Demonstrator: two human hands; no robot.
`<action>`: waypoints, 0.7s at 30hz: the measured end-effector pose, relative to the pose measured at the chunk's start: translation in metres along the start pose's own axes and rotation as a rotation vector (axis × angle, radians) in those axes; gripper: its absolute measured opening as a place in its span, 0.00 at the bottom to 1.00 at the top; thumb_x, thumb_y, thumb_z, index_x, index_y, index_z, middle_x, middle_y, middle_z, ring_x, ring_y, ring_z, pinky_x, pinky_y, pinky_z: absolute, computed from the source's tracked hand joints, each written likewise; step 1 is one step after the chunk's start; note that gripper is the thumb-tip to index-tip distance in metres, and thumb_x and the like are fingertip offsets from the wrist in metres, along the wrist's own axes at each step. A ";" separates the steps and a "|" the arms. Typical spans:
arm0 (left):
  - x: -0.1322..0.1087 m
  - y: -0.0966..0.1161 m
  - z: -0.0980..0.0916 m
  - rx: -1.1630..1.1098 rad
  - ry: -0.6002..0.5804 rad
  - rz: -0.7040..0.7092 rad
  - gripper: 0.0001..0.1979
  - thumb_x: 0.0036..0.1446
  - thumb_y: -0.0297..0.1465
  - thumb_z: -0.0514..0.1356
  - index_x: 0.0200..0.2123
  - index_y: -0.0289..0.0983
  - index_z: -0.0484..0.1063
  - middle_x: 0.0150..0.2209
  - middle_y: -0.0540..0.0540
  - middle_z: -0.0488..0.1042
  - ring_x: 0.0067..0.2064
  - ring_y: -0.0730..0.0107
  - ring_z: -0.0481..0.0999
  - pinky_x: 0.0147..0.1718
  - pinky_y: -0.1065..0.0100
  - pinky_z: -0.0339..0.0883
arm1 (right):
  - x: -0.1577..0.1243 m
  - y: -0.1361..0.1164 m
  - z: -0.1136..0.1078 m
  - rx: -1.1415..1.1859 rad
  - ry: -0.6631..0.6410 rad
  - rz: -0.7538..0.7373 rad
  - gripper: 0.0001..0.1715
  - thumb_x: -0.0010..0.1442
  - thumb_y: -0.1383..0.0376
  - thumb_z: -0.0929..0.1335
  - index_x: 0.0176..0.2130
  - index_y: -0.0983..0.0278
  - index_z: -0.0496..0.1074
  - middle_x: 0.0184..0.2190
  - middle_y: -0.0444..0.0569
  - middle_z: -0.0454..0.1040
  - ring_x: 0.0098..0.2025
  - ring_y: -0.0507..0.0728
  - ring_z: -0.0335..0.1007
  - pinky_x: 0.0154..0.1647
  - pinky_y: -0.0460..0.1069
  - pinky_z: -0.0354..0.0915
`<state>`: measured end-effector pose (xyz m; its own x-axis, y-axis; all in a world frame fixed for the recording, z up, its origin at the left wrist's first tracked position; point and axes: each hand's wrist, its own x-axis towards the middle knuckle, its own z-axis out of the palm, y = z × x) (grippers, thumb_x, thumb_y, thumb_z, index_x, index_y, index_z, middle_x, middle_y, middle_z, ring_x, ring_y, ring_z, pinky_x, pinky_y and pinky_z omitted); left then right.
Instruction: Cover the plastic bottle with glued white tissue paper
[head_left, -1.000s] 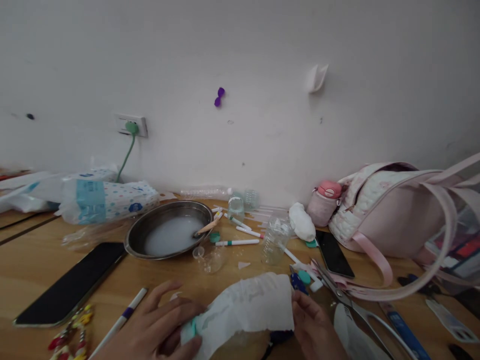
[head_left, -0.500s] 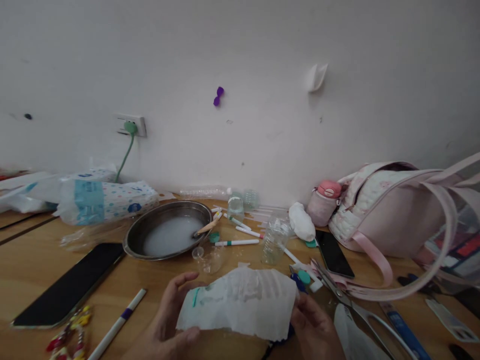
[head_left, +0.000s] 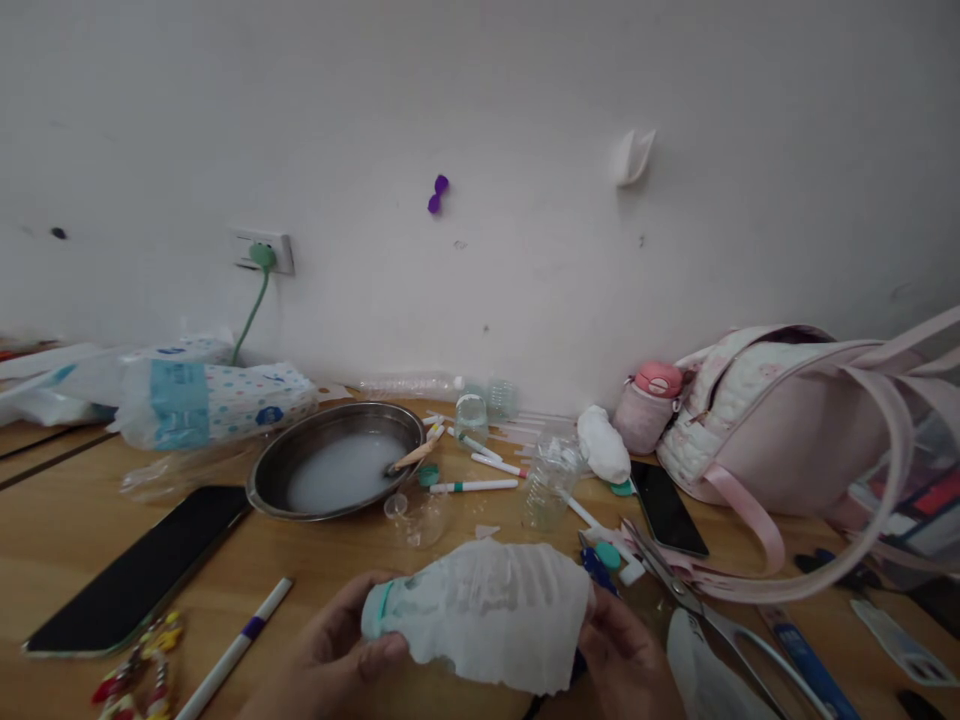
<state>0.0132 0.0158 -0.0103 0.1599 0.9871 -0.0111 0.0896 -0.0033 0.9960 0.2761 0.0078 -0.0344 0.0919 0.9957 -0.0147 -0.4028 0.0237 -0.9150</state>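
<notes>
A plastic bottle covered in wet white tissue paper lies sideways between my hands, near the front of the table. At its left end, a light green neck with a brighter green ring shows past the paper. My left hand is closed around this neck end, thumb in front. My right hand pinches the right end, at the paper's edge. The paper clings in wrinkles over the ridges, and its lower edge hangs loose and ragged. A metal bowl of cloudy whitish liquid stands behind, with a brush on its rim.
Scissors and a blue-labelled tool lie at the right. Behind are a cut clear bottle, several markers and a white wrapped object. A phone lies left, a pink bag stands right.
The paper's left edge has folded back along the bottle, baring the green neck and ring. My left thumb has shifted right, onto the bottle; the lower paper edge hangs lower.
</notes>
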 end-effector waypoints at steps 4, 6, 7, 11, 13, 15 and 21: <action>-0.001 -0.001 0.001 -0.138 -0.014 -0.104 0.19 0.41 0.45 0.66 0.36 0.44 0.74 0.34 0.50 0.80 0.39 0.55 0.78 0.42 0.55 0.71 | 0.000 -0.001 0.001 -0.017 -0.011 0.025 0.20 0.40 0.51 0.76 0.33 0.56 0.79 0.35 0.45 0.80 0.38 0.54 0.73 0.39 0.43 0.65; 0.000 -0.001 0.003 -0.176 0.007 -0.117 0.20 0.40 0.45 0.67 0.37 0.44 0.73 0.35 0.50 0.80 0.41 0.55 0.78 0.44 0.55 0.70 | -0.001 0.000 0.002 -0.029 0.000 0.026 0.19 0.41 0.51 0.76 0.33 0.57 0.79 0.35 0.44 0.80 0.37 0.53 0.73 0.38 0.42 0.65; 0.000 0.000 0.003 -0.190 0.020 -0.120 0.20 0.40 0.44 0.68 0.37 0.44 0.74 0.36 0.50 0.80 0.42 0.55 0.77 0.45 0.55 0.69 | -0.002 0.000 0.002 -0.027 0.009 0.017 0.19 0.40 0.51 0.76 0.33 0.57 0.79 0.34 0.45 0.80 0.36 0.53 0.73 0.37 0.42 0.65; 0.001 0.003 0.004 -0.257 0.020 -0.077 0.21 0.40 0.43 0.69 0.40 0.47 0.73 0.38 0.53 0.80 0.42 0.59 0.78 0.43 0.60 0.70 | -0.003 0.004 0.002 0.014 0.047 0.010 0.22 0.39 0.51 0.77 0.33 0.59 0.80 0.32 0.47 0.80 0.37 0.56 0.74 0.39 0.44 0.65; 0.001 0.002 0.004 -0.288 -0.027 -0.040 0.23 0.40 0.47 0.68 0.42 0.50 0.73 0.38 0.55 0.80 0.42 0.59 0.78 0.41 0.61 0.71 | -0.002 0.005 -0.001 0.032 0.064 0.040 0.21 0.38 0.53 0.77 0.34 0.59 0.79 0.33 0.47 0.80 0.38 0.57 0.74 0.39 0.45 0.66; 0.002 -0.003 0.005 -0.310 -0.023 -0.006 0.26 0.38 0.53 0.65 0.41 0.51 0.74 0.38 0.56 0.80 0.42 0.57 0.78 0.40 0.61 0.71 | 0.000 0.005 -0.004 0.019 0.037 0.069 0.19 0.39 0.55 0.78 0.34 0.58 0.79 0.36 0.48 0.80 0.39 0.57 0.74 0.41 0.46 0.66; 0.002 -0.017 0.008 -0.312 0.121 -0.135 0.25 0.33 0.53 0.67 0.33 0.44 0.77 0.32 0.51 0.78 0.39 0.54 0.76 0.37 0.59 0.72 | -0.002 0.003 -0.001 -0.001 -0.020 -0.014 0.18 0.41 0.53 0.77 0.34 0.56 0.80 0.34 0.47 0.79 0.36 0.57 0.73 0.42 0.48 0.66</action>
<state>0.0201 0.0164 -0.0281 0.0480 0.9872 -0.1521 -0.2059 0.1588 0.9656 0.2756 0.0055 -0.0374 0.0795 0.9968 0.0064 -0.4003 0.0378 -0.9156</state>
